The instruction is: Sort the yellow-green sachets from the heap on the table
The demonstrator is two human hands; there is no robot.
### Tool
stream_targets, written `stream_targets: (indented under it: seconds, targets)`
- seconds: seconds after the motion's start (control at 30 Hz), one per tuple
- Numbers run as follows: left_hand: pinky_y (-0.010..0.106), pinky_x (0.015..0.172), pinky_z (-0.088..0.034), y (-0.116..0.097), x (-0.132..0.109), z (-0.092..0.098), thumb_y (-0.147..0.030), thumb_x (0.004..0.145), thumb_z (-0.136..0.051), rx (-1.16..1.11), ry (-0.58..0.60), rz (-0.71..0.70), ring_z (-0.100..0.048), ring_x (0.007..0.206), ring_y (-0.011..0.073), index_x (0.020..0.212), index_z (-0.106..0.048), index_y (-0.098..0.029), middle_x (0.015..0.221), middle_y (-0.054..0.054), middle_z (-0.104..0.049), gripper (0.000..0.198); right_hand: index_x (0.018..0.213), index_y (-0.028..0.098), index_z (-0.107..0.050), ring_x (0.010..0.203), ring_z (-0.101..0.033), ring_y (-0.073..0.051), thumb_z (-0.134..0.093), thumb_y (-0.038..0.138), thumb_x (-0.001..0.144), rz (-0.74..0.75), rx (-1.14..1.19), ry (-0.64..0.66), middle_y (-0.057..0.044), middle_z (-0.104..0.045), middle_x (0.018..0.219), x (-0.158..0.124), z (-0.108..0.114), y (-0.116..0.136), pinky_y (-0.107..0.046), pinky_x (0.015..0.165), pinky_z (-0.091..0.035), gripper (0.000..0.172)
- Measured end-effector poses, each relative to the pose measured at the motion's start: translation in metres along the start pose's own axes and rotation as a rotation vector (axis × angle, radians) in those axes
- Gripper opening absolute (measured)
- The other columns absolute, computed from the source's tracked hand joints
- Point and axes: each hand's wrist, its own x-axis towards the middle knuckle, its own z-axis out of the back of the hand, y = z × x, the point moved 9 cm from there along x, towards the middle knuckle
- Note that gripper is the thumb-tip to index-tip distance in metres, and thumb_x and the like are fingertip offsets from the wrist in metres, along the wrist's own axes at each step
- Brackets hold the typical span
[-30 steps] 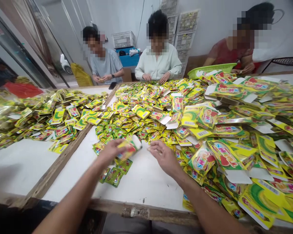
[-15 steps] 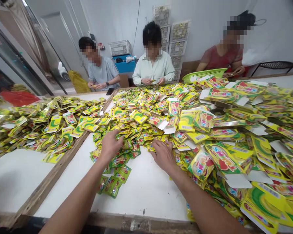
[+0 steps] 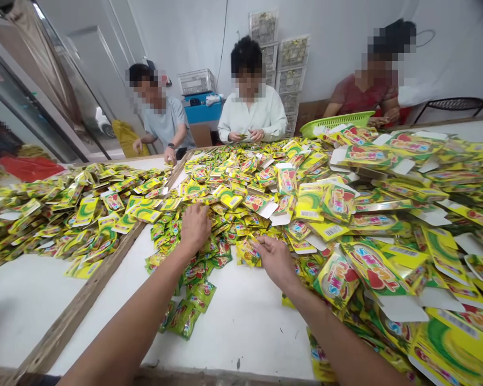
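Note:
My right hand point(image 3: 274, 258) pinches a yellow sachet point(image 3: 246, 254) by its edge between thumb and fingers, just above the white tabletop point(image 3: 241, 311). My left hand point(image 3: 196, 227) reaches into the heap of small sachets, its fingers curled and their tips turned away from me. Whatever they grip is hidden behind the knuckles. Green sachets point(image 3: 185, 317) lie loose below my left wrist. To the right of my right hand, yellow and green printed cartons point(image 3: 372, 271) are piled up, several with white flaps standing open.
A wooden strip point(image 3: 92, 289) divides the table, with another pile of flat cartons point(image 3: 88, 212) on its left. Three co-workers sit across the table, one in a pale shirt point(image 3: 251, 119). A green basket point(image 3: 338, 124) stands at the back right; crates point(image 3: 292, 64) are stacked behind.
My right hand has lifted slightly and now pinches a yellow sachet. My left hand has moved right and forward, its fingers curling in. The co-worker at left has spread both hands apart.

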Motion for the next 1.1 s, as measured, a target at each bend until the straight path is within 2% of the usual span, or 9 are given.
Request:
stream_targets:
  seconds: [0.07, 0.17, 0.27, 0.4, 0.53, 0.63, 0.73, 0.97, 1.1]
  targets:
    - [0.042, 0.085, -0.036, -0.015, -0.003, 0.010, -0.023, 0.080, -0.046, 0.015, -0.067, -0.049, -0.048, 0.106, 0.0298, 0.111, -0.060, -0.016, 0.119, 0.016, -0.055, 0.034, 0.067, 0.019, -0.061, 0.048, -0.046, -0.013, -0.051, 0.048, 0.078, -0.067, 0.073, 0.006, 0.002, -0.055, 0.053, 0.002, -0.001, -0.010, -0.024, 0.048, -0.032, 0.033]
    - [0.044, 0.084, -0.034, -0.032, -0.002, -0.007, -0.027, 0.078, -0.048, 0.029, 0.089, -0.123, -0.050, 0.101, 0.0315, 0.094, -0.064, -0.015, 0.100, 0.016, -0.063, 0.025, 0.068, 0.018, -0.062, 0.050, -0.048, -0.013, -0.052, 0.046, 0.078, -0.098, 0.075, 0.003, 0.001, -0.058, 0.056, 0.003, 0.000, -0.018, -0.024, 0.049, -0.033, 0.031]
    - [0.044, 0.079, -0.036, -0.026, 0.004, -0.027, -0.019, 0.076, -0.047, 0.018, 0.252, -0.056, -0.055, 0.092, 0.0317, 0.080, -0.065, -0.012, 0.086, 0.017, -0.066, 0.020, 0.067, 0.018, -0.063, 0.052, -0.050, -0.014, -0.052, 0.040, 0.080, -0.077, -0.051, 0.041, 0.001, -0.059, 0.056, 0.001, -0.001, -0.016, -0.024, 0.052, -0.034, 0.028]
    - [0.037, 0.073, -0.039, -0.019, 0.006, -0.016, -0.021, 0.081, -0.043, -0.042, 0.219, -0.009, -0.058, 0.086, 0.0277, 0.074, -0.062, -0.016, 0.078, 0.013, -0.065, 0.022, 0.087, 0.019, -0.065, 0.070, -0.058, -0.019, -0.052, 0.028, 0.083, 0.052, -0.369, 0.065, -0.004, -0.067, 0.076, -0.007, -0.002, 0.002, -0.027, 0.063, -0.039, 0.017]
    - [0.029, 0.065, -0.042, -0.011, -0.018, 0.007, -0.036, 0.079, -0.052, -0.630, 0.128, 0.190, -0.057, 0.072, 0.0192, 0.070, -0.057, -0.019, 0.066, 0.002, -0.060, 0.020, 0.109, 0.019, -0.058, 0.096, -0.055, -0.025, -0.064, 0.029, 0.078, 0.254, -0.612, 0.117, -0.010, -0.063, 0.102, -0.017, -0.015, 0.022, -0.032, 0.079, -0.040, 0.033]
    - [0.026, 0.060, -0.044, -0.017, -0.047, -0.005, -0.038, 0.069, -0.064, -1.264, 0.194, 0.370, -0.056, 0.061, 0.0139, 0.075, -0.056, -0.018, 0.065, -0.003, -0.059, 0.023, 0.103, 0.019, -0.059, 0.089, -0.056, -0.025, -0.069, 0.027, 0.074, 0.220, -0.716, 0.255, -0.009, -0.063, 0.094, -0.022, -0.029, 0.013, -0.032, 0.074, -0.040, 0.032]
    - [0.023, 0.056, -0.046, -0.028, -0.073, -0.028, -0.033, 0.059, -0.073, -1.612, 0.314, 0.573, -0.058, 0.054, 0.0115, 0.076, -0.056, -0.017, 0.062, -0.004, -0.059, 0.030, 0.091, 0.018, -0.061, 0.086, -0.056, -0.023, -0.066, 0.022, 0.075, 0.156, -0.733, 0.287, -0.008, -0.062, 0.089, -0.025, -0.032, 0.004, -0.031, 0.073, -0.039, 0.017]
    - [0.017, 0.049, -0.044, -0.028, -0.094, -0.052, -0.025, 0.055, -0.076, -1.734, 0.357, 0.743, -0.057, 0.047, 0.0066, 0.069, -0.051, -0.016, 0.060, -0.006, -0.055, 0.030, 0.092, 0.018, -0.062, 0.091, -0.054, -0.023, -0.054, 0.020, 0.081, 0.333, -0.742, 0.272, -0.008, -0.064, 0.090, -0.029, -0.033, 0.017, -0.032, 0.077, -0.037, 0.014]
    - [0.017, 0.052, -0.045, -0.020, -0.094, -0.051, -0.027, 0.057, -0.075, -1.649, 0.322, 0.706, -0.058, 0.052, 0.0078, 0.070, -0.051, -0.016, 0.061, -0.005, -0.056, 0.029, 0.078, 0.020, -0.062, 0.065, -0.055, -0.017, -0.047, 0.022, 0.083, 0.140, -0.472, 0.122, -0.002, -0.061, 0.066, -0.015, -0.010, 0.008, -0.028, 0.062, -0.037, 0.016]
